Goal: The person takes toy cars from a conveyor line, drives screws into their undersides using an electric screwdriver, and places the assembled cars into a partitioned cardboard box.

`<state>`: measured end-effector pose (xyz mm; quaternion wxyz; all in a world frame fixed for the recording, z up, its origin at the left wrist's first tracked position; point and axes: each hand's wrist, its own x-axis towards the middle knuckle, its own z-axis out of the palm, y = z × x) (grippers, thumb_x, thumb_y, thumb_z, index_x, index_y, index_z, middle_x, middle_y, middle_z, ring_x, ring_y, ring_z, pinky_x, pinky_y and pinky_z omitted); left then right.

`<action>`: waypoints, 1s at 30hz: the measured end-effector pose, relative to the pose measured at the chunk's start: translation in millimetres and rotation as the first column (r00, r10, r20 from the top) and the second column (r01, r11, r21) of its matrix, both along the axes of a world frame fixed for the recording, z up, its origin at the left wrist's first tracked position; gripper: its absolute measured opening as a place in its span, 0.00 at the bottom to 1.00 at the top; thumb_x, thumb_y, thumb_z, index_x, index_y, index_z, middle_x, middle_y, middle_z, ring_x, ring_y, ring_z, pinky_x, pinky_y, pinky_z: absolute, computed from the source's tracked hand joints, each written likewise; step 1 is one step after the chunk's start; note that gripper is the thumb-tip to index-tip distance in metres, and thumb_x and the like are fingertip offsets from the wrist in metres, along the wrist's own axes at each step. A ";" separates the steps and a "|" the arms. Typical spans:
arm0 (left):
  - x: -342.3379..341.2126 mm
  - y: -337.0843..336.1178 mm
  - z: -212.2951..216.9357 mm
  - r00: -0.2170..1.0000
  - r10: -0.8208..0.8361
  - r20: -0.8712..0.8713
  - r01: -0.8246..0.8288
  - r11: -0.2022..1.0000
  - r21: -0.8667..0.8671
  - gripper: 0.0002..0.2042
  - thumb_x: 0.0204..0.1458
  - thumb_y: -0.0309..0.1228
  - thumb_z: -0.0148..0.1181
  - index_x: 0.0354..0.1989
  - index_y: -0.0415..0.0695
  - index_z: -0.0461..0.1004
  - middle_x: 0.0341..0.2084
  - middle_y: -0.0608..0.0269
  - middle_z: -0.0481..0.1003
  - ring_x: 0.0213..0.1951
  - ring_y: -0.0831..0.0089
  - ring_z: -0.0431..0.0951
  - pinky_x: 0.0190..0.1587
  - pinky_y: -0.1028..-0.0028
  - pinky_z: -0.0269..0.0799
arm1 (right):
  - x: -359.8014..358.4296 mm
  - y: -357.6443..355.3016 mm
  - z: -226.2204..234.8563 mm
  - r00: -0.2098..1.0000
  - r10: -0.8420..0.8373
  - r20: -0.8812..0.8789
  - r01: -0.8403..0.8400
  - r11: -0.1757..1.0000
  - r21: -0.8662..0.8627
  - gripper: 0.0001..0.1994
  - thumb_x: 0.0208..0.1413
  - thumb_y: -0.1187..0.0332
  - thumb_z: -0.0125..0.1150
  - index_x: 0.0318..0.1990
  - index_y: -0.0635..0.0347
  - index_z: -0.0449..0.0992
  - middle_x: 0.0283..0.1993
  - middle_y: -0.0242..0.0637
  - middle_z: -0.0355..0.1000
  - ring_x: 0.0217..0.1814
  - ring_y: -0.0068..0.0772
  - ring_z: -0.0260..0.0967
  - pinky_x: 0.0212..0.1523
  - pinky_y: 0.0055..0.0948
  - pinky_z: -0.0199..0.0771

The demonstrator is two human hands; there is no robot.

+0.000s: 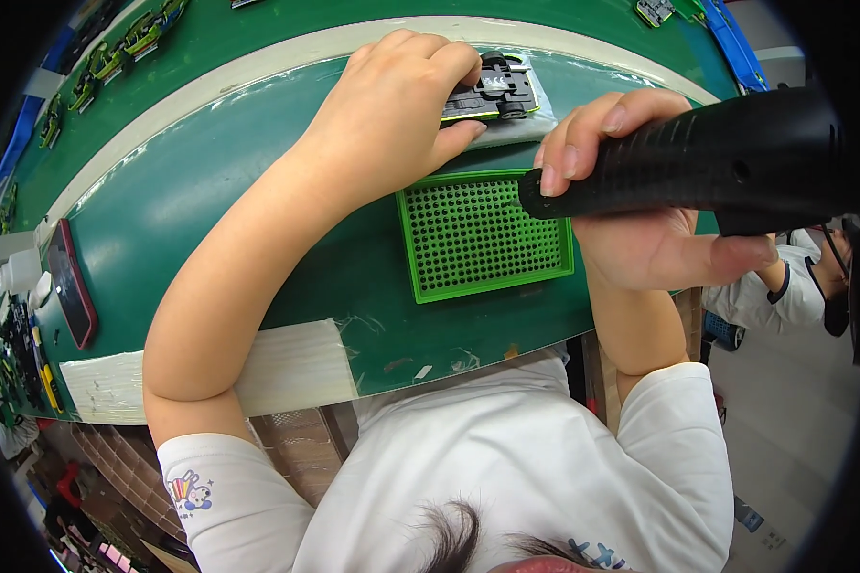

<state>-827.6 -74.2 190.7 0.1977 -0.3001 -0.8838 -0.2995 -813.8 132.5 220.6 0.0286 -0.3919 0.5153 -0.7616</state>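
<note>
An upside-down toy car [495, 88] with black wheels and a dark underside rests on a pale pad [535, 127] at the far middle of the table. My left hand [406, 100] closes over its left part, thumb on the near side and fingers on the far side, hiding that end. In my right hand [631, 215] is a black electric screwdriver [726, 158], gripped around its body with the fingers over the top. Its working tip cannot be made out. Below the pad lies a green tray [413, 250] with rows of small dark round holes, partly covered by the screwdriver's rounded end.
A curved pale strip [287, 57] crosses the green table [258, 124]. Beyond it stand more toy cars [115, 62]. A dark phone [73, 282] and a white bottle [17, 272] lie at left. Another person's sleeve [774, 296] shows at right.
</note>
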 end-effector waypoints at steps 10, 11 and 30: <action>2.0 1.8 2.8 0.999 0.017 0.035 -0.018 0.999 0.034 0.15 0.42 0.30 0.69 0.36 0.41 0.71 0.42 0.56 0.72 0.46 0.55 0.71 0.50 0.63 0.67 | -47.3 9.9 49.7 0.962 0.223 -0.158 -0.211 0.973 0.090 0.54 0.34 0.15 0.43 0.47 0.65 0.66 0.35 0.40 0.68 0.29 0.32 0.67 0.33 0.29 0.67; 2.1 2.1 3.1 0.999 0.023 0.029 -0.024 0.999 0.032 0.15 0.42 0.30 0.69 0.36 0.41 0.71 0.42 0.56 0.72 0.46 0.55 0.71 0.50 0.63 0.67 | -61.0 13.4 52.0 0.952 0.228 -0.204 -0.210 0.972 0.109 0.54 0.34 0.15 0.42 0.47 0.64 0.67 0.35 0.40 0.67 0.30 0.32 0.67 0.34 0.30 0.66; 1.4 4.9 7.8 0.997 0.033 0.075 -0.037 0.998 0.049 0.16 0.38 0.28 0.71 0.35 0.41 0.72 0.44 0.55 0.72 0.46 0.55 0.73 0.49 0.62 0.68 | -84.5 -8.3 34.8 0.979 -0.077 0.186 0.120 0.966 -0.231 0.48 0.44 0.19 0.32 0.39 0.65 0.68 0.24 0.41 0.67 0.22 0.33 0.65 0.26 0.29 0.67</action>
